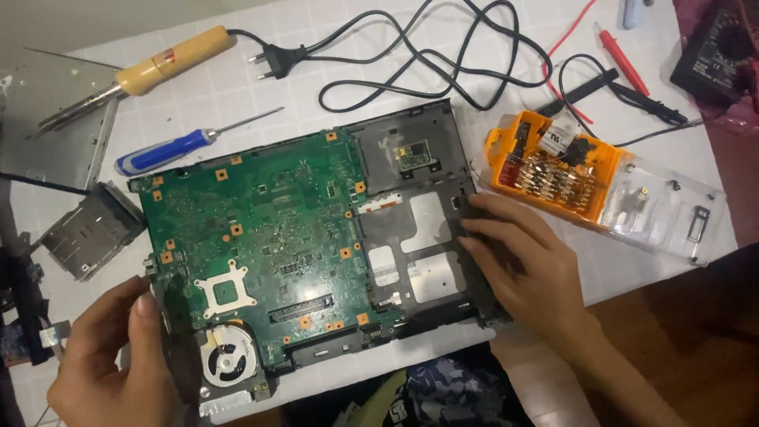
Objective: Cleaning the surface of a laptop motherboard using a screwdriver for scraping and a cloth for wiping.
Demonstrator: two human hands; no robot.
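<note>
Laptop base (411, 237) w/ green motherboard (261, 229) lies flat mid-frame on the white surface (332, 71), gripped from both ends, prob. to steady it. Left hand (111, 364), lower left: fingers curled round the corner by the fan (225, 364). Right hand (530, 269): fingers flat, narrowly spread, pressing the base's right edge. Blue screwdriver (170, 150) & soldering iron (138, 75) lie upper left, orange bit case (553, 170) upper right, all near the base.
</note>
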